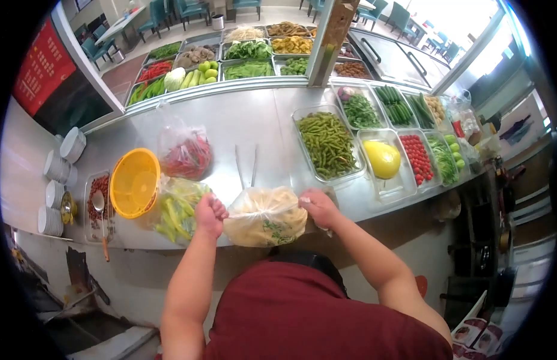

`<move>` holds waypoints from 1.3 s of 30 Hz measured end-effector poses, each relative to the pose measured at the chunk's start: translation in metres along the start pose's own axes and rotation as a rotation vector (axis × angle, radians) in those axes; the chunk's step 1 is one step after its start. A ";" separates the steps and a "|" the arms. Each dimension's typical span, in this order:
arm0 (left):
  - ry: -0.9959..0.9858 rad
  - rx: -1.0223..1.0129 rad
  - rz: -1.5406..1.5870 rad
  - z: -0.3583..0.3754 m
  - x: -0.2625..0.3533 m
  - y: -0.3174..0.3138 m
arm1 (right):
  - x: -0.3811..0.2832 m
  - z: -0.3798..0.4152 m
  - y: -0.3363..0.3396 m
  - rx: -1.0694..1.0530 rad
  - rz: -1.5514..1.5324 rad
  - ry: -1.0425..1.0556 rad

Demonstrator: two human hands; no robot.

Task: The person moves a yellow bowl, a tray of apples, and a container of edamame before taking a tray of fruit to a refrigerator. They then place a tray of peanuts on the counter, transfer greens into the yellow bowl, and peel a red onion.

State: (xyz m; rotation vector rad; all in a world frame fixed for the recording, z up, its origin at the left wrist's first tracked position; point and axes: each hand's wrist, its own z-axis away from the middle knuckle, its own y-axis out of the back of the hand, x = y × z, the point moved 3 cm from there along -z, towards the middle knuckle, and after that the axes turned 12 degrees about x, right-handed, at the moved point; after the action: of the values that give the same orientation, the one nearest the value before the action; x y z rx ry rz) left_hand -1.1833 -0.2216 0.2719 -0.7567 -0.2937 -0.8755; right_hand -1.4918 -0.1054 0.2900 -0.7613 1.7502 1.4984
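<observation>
Both hands hold a clear plastic bag of pale food [269,219] by its opposite upper sides, at the counter's front edge. My left hand [211,214] is closed on the bag's left side, and my right hand [320,209] pinches its right side. Green print shows on the bag's lower front. A bag of green peppers [177,211] lies just left of my left hand. Metal tongs [246,167] rest on the counter beyond the held bag. Behind the green peppers stands a bag of red peppers [187,155].
A yellow basket [135,183] and a tray of red bits with a ladle [99,207] stand left, near stacked white bowls [53,195]. On the right are a tray of green peppers [326,144] and a tray with a yellow fruit [381,159]. A post [331,42] rises behind.
</observation>
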 end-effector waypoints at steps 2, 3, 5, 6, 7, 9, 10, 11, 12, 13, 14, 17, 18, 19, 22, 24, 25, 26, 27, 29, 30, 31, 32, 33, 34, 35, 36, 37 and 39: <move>-0.027 -0.313 -0.400 0.039 0.005 -0.044 | -0.054 -0.010 0.012 0.091 -0.207 -0.018; -0.101 -0.391 -0.693 0.058 -0.006 -0.064 | -0.082 -0.016 0.015 0.044 -0.246 0.023; -0.309 -0.621 -1.226 0.092 -0.029 -0.091 | -0.102 -0.025 0.003 0.000 -0.285 0.075; -0.429 -0.674 -1.280 0.088 -0.041 -0.091 | -0.105 -0.028 -0.009 -0.070 -0.217 0.140; -0.547 -0.727 -1.332 0.081 -0.049 -0.090 | -0.106 -0.028 -0.017 -0.139 -0.149 0.201; -0.316 -0.568 -1.179 0.092 -0.029 -0.098 | -0.098 -0.027 -0.027 -0.335 -0.496 -0.006; -0.089 -0.407 -1.013 0.094 -0.021 -0.097 | -0.083 -0.024 -0.038 -0.498 -0.481 -0.044; -0.094 -0.400 -1.011 0.093 -0.018 -0.096 | -0.089 -0.023 -0.043 -0.665 -0.464 -0.082; 0.058 -0.341 -0.802 0.093 -0.017 -0.093 | -0.095 -0.020 -0.043 -0.666 -0.182 0.045; 0.205 -0.282 -0.590 0.093 -0.016 -0.090 | -0.105 -0.019 -0.049 -0.675 -0.183 0.051; 0.203 -0.277 -0.587 0.093 -0.017 -0.088 | -0.111 -0.021 -0.057 -0.575 0.026 -0.011; 0.250 -0.071 -0.195 0.085 -0.027 -0.079 | -0.088 -0.023 -0.077 -0.412 0.207 -0.084; 0.237 -0.106 -0.132 0.077 -0.021 -0.070 | -0.079 -0.025 -0.079 -0.234 0.068 -0.011; 0.237 -0.105 -0.132 0.070 -0.016 -0.062 | -0.069 -0.025 -0.079 -0.057 -0.072 0.060; 0.068 -0.002 -0.461 0.046 -0.003 -0.033 | -0.053 -0.035 -0.078 -0.167 -0.599 -0.426; -0.408 0.001 -0.851 0.039 -0.007 -0.024 | -0.058 -0.034 -0.066 -0.303 -0.456 -0.215; -0.900 0.006 -1.221 0.042 -0.006 -0.027 | -0.065 -0.032 -0.063 -0.435 -0.308 -0.006; -0.897 0.008 -1.221 0.044 -0.009 -0.028 | -0.077 -0.033 -0.056 -0.438 -0.308 -0.008; -1.033 -0.224 -1.376 0.050 -0.017 -0.037 | -0.092 -0.035 -0.047 -0.492 -0.108 0.065; -1.166 -0.479 -1.519 0.061 -0.031 -0.051 | -0.098 -0.038 -0.045 -0.535 0.096 0.135; -1.005 -0.519 -1.564 0.066 -0.038 -0.056 | -0.097 -0.041 -0.048 -0.496 0.139 0.138; -0.844 -0.556 -1.603 0.068 -0.044 -0.058 | -0.096 -0.044 -0.049 -0.457 0.182 0.142; -0.774 -0.516 -1.635 0.066 -0.045 -0.058 | -0.099 -0.046 -0.048 -0.452 0.184 0.144; -0.779 -0.518 -1.636 0.065 -0.046 -0.057 | -0.103 -0.045 -0.048 -0.450 0.185 0.136; -0.737 -0.498 -1.555 0.062 -0.047 -0.055 | -0.105 -0.044 -0.048 -0.450 0.185 0.129; -0.694 -0.477 -1.475 0.060 -0.047 -0.053 | -0.097 -0.043 -0.054 -0.450 0.184 0.130; -0.694 -0.476 -1.477 0.060 -0.046 -0.055 | -0.089 -0.043 -0.061 -0.326 0.197 0.236; -0.670 -0.401 -1.474 0.060 -0.044 -0.057 | -0.081 -0.042 -0.066 -0.200 0.210 0.341; -0.647 -0.324 -1.469 0.056 -0.041 -0.059 | -0.087 -0.040 -0.064 -0.103 0.215 0.394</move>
State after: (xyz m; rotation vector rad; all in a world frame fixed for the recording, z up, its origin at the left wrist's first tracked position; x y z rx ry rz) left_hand -1.2510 -0.1815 0.3181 -1.0918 -1.4145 -2.0661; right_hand -1.3950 -0.1557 0.3276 -1.0002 2.1126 1.6760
